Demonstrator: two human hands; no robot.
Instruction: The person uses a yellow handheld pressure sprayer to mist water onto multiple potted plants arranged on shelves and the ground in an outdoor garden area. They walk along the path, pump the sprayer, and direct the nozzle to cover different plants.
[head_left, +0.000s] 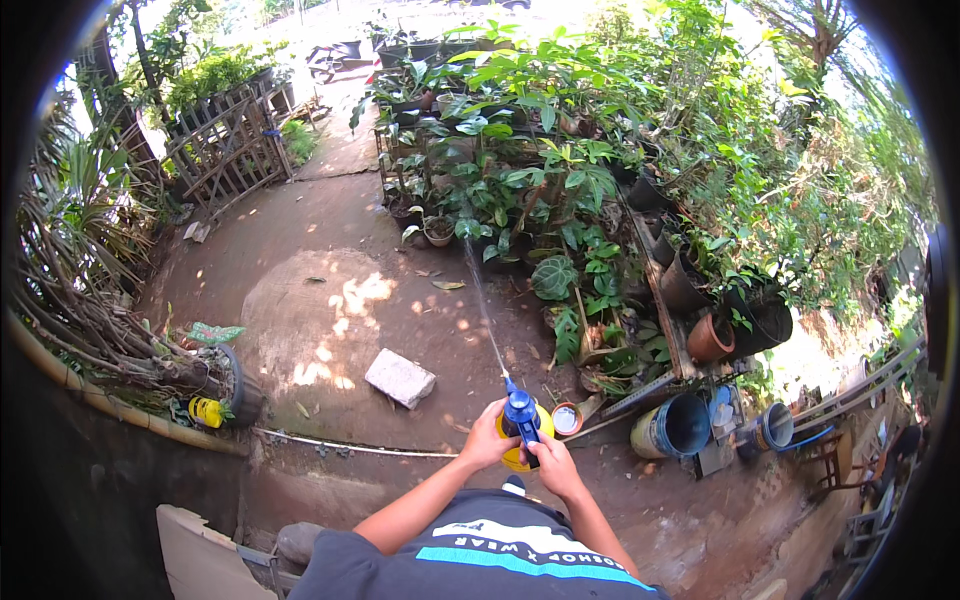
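Both my hands hold a yellow pressure sprayer bottle (546, 421) with a blue pump head and nozzle, just in front of my body. My left hand (486, 436) wraps its left side. On the right, my right hand (551, 459) grips the dark handle at the sprayer's back. A thin jet of water (484, 304) leaves the nozzle and reaches forward to the leafy potted plants (469, 225). A small pale pot with a plant (438, 231) stands close to where the jet ends.
A pale stone block (400, 377) lies on the ground ahead. Beside the sprayer is a small orange pot (567, 419). Buckets (670, 426) stand to the right, near a plant rack (654, 289). At left are a large planter (244, 386) and a wooden gate (229, 146).
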